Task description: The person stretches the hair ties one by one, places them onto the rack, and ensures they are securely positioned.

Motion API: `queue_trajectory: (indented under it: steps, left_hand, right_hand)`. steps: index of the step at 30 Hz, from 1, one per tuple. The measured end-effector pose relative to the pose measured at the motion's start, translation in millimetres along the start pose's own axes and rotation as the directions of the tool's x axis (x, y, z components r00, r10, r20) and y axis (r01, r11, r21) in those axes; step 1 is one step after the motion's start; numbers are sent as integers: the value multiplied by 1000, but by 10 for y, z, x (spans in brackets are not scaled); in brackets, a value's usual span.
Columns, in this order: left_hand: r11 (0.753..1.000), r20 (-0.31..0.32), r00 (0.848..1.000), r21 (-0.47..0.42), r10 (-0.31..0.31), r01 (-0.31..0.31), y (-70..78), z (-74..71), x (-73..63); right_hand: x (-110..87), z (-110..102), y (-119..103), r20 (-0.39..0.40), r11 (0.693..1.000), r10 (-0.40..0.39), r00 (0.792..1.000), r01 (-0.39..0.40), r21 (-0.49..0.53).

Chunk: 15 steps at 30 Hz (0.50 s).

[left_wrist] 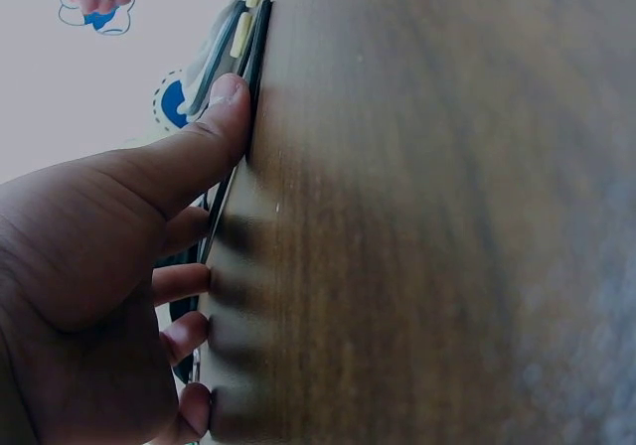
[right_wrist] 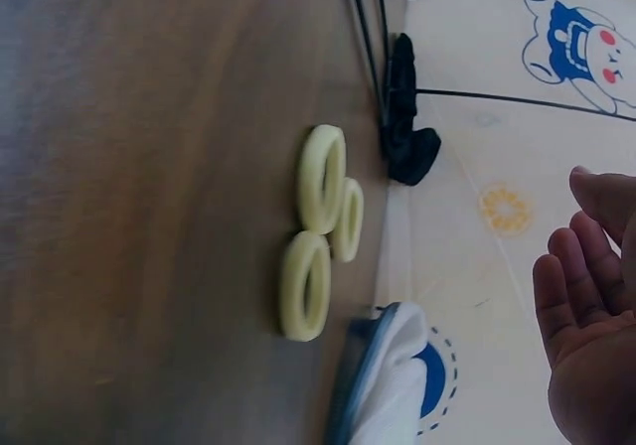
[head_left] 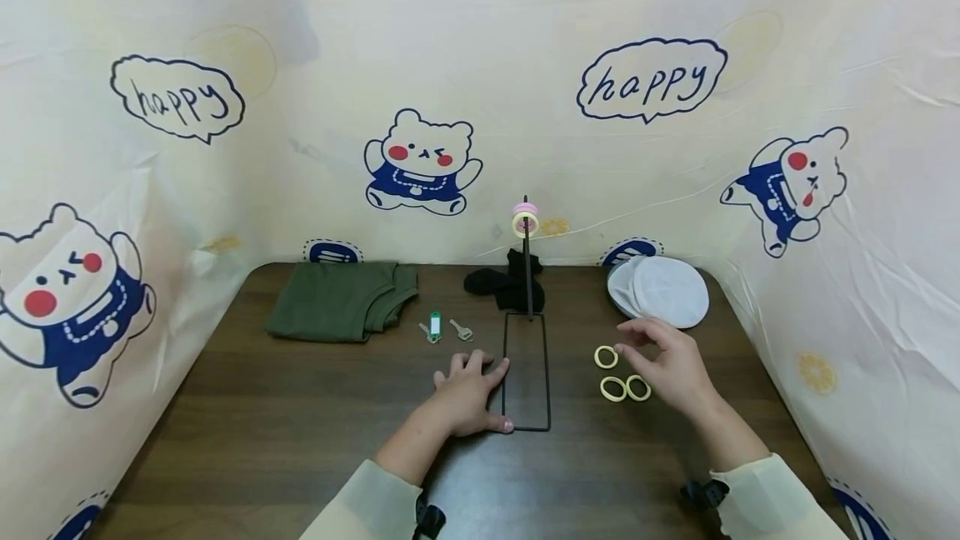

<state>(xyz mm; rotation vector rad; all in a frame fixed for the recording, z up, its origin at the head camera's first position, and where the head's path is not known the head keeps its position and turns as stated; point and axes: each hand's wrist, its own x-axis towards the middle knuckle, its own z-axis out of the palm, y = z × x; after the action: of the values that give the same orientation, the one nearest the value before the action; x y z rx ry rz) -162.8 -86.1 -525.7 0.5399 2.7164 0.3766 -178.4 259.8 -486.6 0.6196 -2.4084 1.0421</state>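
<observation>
Surface: dark wood (head_left: 300, 407), closed in by cream cloth with bears and "happy" bubbles.
Stand: thin black wire, flat frame base (head_left: 527, 373) on the surface, upright rod (head_left: 527, 273) at its far end.
Done: two rings, one pink and one yellow (head_left: 525, 219), already hanging near the rod's top.
Left: three yellow rings (head_left: 619, 377) lying flat on the surface, right of the base, close together, not yet lifted.
Left hand (head_left: 468, 394): flat on the surface, fingers (left_wrist: 214, 127) straight, thumb and fingertips pressed against the base wire, steadying it as it seems.
Right hand (head_left: 667, 365): hovering just over the rings, fingers (right_wrist: 581, 296) loosely bent, holding nothing; nearest ring just beside the fingertips, apart from them.
Elsewhere: green cloth (head_left: 341, 300), keys with green tag (head_left: 438, 328), black sock (head_left: 506, 283), white pads (head_left: 660, 290) at the far edge.
</observation>
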Motion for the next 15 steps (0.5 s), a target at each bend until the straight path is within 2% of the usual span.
queue_trajectory:
  steps: [6,15]
  left_hand:
    - [1000,2,1000,0,1,-1,3,-5,-6]
    - [1000,3,1000,-2,-1,1,3,-22,-9]
  right_hand:
    - [-144,-1,62,84,998,51,995,-49,-31]
    - [-306,-39,156,231,988,143,962,-124,-95]
